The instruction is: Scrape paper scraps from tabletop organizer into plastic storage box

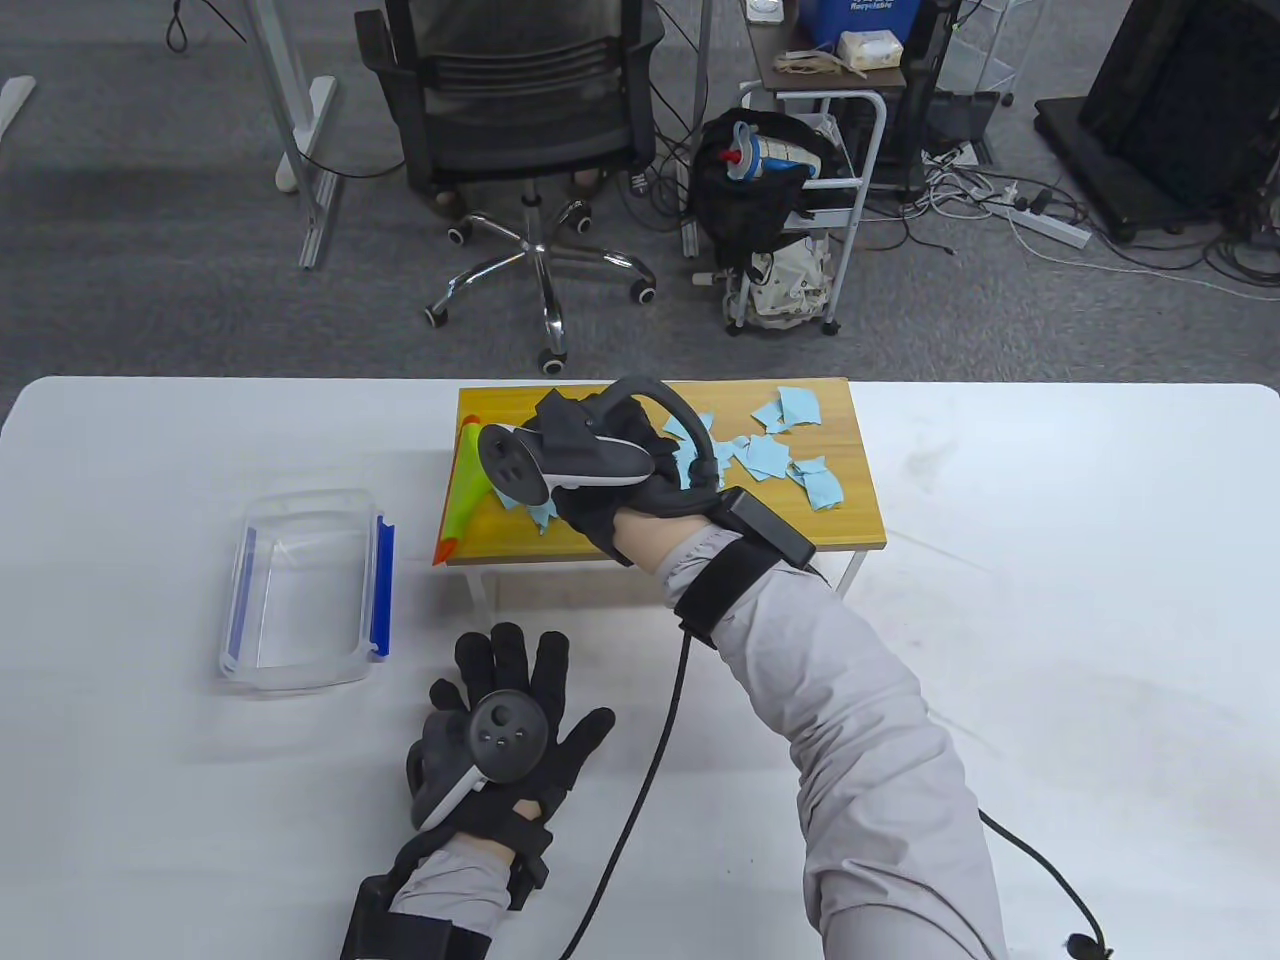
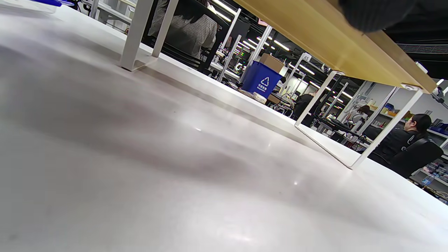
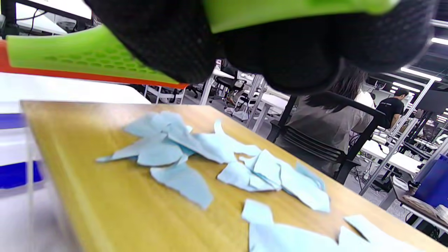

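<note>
A wooden tabletop organizer (image 1: 860, 500) on white legs stands mid-table, with several light blue paper scraps (image 1: 790, 455) strewn over it; they also show in the right wrist view (image 3: 210, 157). My right hand (image 1: 590, 470) is over the organizer's left half and grips a green scraper with an orange edge (image 1: 465, 485), which also shows in the right wrist view (image 3: 80, 56), held just above the wood. A clear plastic storage box (image 1: 300, 590) with blue clips sits left of the organizer. My left hand (image 1: 510, 730) rests flat on the table, fingers spread, in front of the organizer.
The left wrist view looks under the organizer's top (image 2: 332, 45) at its white legs (image 2: 381, 136). A black cable (image 1: 640, 790) runs across the table between my arms. An office chair (image 1: 530, 130) and a cart (image 1: 800, 210) stand beyond the table's far edge.
</note>
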Available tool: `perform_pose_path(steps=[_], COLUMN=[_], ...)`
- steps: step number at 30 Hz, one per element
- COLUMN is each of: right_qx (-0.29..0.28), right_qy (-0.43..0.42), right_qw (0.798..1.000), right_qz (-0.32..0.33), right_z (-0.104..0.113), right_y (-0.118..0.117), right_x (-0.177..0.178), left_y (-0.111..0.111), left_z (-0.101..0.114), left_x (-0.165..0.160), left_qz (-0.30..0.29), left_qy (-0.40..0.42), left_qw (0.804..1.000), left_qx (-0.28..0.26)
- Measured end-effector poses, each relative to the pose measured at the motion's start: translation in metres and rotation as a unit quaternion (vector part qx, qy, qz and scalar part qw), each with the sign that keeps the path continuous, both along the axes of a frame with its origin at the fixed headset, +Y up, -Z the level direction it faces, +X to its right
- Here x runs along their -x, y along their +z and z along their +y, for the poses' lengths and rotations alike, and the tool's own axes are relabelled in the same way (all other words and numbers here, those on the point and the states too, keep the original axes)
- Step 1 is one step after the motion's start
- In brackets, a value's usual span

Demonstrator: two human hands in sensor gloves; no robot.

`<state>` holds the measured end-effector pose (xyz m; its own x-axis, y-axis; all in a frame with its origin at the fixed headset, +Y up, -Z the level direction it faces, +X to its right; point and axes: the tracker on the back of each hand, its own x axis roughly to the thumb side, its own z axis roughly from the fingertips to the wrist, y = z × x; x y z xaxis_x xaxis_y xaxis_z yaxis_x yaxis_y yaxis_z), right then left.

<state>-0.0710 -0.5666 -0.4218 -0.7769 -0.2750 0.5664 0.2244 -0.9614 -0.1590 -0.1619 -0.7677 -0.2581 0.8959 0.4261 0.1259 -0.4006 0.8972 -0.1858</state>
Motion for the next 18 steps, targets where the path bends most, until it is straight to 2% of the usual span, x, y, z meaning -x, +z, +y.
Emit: perform_pose_path(steps=[4, 7, 18], right_qx=[0.004, 0.014, 0.032], right_qy=[0.031, 0.021, 0.047], right_qw=[0.999, 0.999, 0.992], right_qz=[-0.017, -0.028, -0.116], right_z=[-0.007, -0.009, -0.005], right_y=[-0.005, -0.009, -0.024], right_x=[-0.003, -0.009, -0.036], left_y=[0.0, -0.001, -0.001], left_z=[0.0, 0.0, 0.0], left_x=[0.0, 0.0, 0.001], left_qz=[0.0, 0.0, 0.0], left_qy=[0.001, 0.002, 0.002], left_qw=[1.0, 1.0, 1.0], left_qx=[0.001, 0.002, 0.003])
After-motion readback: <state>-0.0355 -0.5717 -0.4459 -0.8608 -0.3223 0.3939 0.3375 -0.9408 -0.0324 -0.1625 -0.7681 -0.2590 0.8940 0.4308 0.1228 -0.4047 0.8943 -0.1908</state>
